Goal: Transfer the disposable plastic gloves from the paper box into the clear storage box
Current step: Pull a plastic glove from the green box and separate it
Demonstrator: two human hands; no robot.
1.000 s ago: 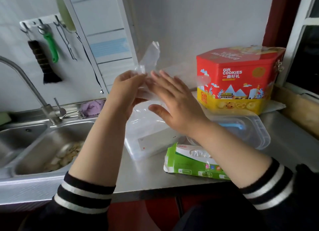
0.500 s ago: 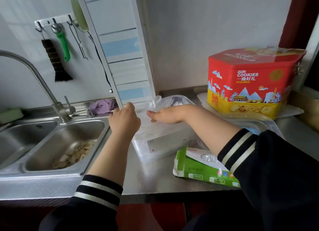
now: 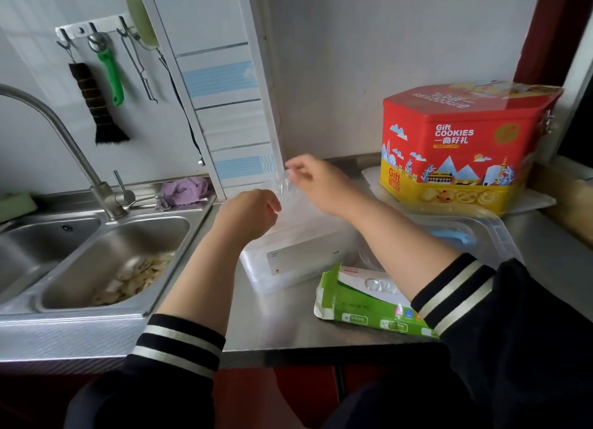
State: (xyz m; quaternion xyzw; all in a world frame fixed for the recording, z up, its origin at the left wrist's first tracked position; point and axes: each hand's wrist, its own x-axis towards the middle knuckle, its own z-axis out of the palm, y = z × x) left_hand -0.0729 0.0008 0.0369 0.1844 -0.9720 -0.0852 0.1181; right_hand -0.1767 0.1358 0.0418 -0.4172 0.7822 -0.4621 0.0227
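Observation:
The clear storage box [image 3: 298,262] stands on the steel counter beside the sink, a white label on its near wall. Over its open top hangs a thin clear plastic glove [image 3: 285,188]. My right hand [image 3: 316,180] pinches the glove's upper edge. My left hand [image 3: 248,213] is curled at the glove's left side, just above the box's rim; its grip is hidden from me. The green and white paper box [image 3: 362,303] lies flat at the counter's front, partly under my right forearm, with clear gloves showing through its window.
A clear lid with a blue clip [image 3: 471,236] lies right of the storage box. Behind it stands a red and yellow cookie tin [image 3: 455,146]. The steel sink [image 3: 106,258] with scraps is on the left, with its tap [image 3: 64,140]. A purple cloth [image 3: 184,189] lies at the back.
Both hands came down from chest height with the glove to the storage box's open top. My right hand has since lifted a little, pinching the glove's edge.

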